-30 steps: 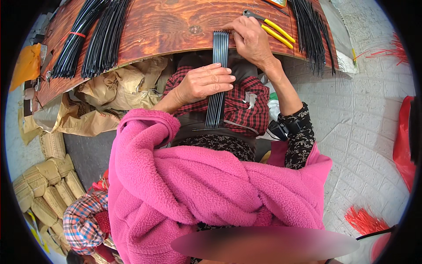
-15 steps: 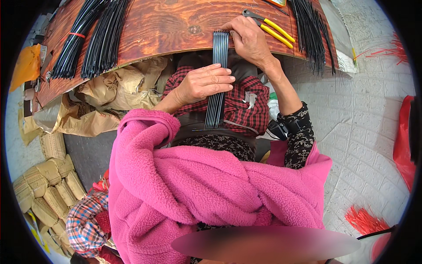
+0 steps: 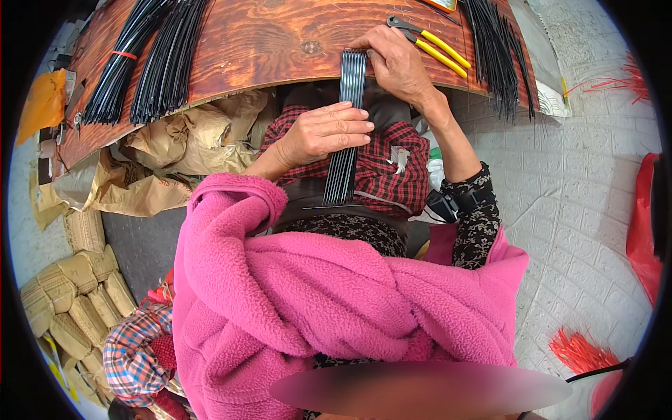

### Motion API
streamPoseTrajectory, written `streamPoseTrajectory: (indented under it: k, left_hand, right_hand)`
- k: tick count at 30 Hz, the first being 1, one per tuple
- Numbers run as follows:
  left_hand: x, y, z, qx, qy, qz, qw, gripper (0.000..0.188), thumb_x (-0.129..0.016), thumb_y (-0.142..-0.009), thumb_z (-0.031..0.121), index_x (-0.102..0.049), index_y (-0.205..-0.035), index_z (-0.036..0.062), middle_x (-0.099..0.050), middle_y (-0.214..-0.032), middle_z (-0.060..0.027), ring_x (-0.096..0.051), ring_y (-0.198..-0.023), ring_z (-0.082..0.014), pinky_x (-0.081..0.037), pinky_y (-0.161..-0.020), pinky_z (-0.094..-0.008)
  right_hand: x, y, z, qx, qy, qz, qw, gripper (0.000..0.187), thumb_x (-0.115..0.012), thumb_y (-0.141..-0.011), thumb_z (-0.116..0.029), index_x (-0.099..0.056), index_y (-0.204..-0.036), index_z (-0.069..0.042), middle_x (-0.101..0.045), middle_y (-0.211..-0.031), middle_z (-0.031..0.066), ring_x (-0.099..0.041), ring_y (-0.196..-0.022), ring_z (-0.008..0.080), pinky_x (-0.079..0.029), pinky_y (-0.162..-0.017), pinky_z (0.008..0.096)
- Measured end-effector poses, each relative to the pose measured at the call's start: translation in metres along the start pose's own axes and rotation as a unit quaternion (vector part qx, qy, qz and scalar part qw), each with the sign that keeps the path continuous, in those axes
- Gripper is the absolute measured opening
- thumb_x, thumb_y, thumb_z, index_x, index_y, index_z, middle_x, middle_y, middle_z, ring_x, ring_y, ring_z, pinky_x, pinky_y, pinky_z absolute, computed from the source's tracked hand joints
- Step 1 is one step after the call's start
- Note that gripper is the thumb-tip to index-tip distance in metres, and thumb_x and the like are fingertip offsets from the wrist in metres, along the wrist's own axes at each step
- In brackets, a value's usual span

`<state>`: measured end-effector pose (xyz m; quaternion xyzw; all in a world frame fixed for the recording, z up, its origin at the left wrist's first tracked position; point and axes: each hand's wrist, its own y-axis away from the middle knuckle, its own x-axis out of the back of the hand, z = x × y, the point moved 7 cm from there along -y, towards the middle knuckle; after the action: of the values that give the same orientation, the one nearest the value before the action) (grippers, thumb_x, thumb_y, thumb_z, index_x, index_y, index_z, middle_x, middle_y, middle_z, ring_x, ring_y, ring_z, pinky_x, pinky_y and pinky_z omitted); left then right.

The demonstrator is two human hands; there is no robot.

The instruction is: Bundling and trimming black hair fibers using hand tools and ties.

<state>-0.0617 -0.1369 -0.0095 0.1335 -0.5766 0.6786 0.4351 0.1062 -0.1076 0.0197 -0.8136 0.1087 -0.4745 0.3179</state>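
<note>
Head view: a flat row of black sticks is held pointing away from the body. Left hand is wrapped around its middle; right hand is pressed on the far end, on the wooden surface.

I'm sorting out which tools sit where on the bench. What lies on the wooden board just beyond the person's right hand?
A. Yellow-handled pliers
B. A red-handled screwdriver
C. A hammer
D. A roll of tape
A: the yellow-handled pliers lie on the wooden board just past the right hand, which rests at the top end of the flat row of black strips.
</note>
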Motion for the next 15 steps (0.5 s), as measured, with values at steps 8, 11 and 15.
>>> streamPoseTrajectory:
  k: [8,11,15]
  left_hand:
    - [-0.0028,0.0022,0.0003,0.006,0.011,-0.001,1.000,0.023,-0.063,-0.082,0.010,-0.072,-0.104,0.0116,-0.069,-0.116,-0.0042,-0.064,-0.113,-0.0226,-0.049,-0.102,-0.0410]
    - [-0.0023,0.0014,0.0001,0.006,0.010,-0.002,1.000,0.024,-0.063,-0.082,0.010,-0.072,-0.104,0.0114,-0.069,-0.116,-0.0041,-0.064,-0.113,-0.0226,-0.049,-0.102,-0.0409]
    - [-0.0021,0.0000,0.0003,0.006,0.010,-0.005,1.000,0.024,-0.062,-0.082,0.010,-0.072,-0.104,0.0112,-0.069,-0.116,-0.0041,-0.064,-0.113,-0.0227,-0.049,-0.102,-0.0407]
  right_hand:
    - [0.0006,-0.0019,-0.0031,-0.004,-0.015,0.000,1.000,0.026,-0.051,-0.080,0.008,-0.065,-0.097,-0.006,-0.061,-0.089,0.0092,-0.058,-0.088,0.0298,-0.046,-0.080,0.0394]
    - [0.0000,-0.0015,-0.0011,-0.013,-0.024,-0.006,1.000,0.027,-0.050,-0.080,0.009,-0.064,-0.097,-0.006,-0.061,-0.089,0.0093,-0.058,-0.089,0.0300,-0.046,-0.081,0.0395]
    - [-0.0016,-0.0013,-0.0040,-0.006,-0.015,0.004,1.000,0.030,-0.049,-0.079,0.009,-0.063,-0.100,-0.005,-0.061,-0.091,0.0106,-0.058,-0.092,0.0311,-0.046,-0.081,0.0396]
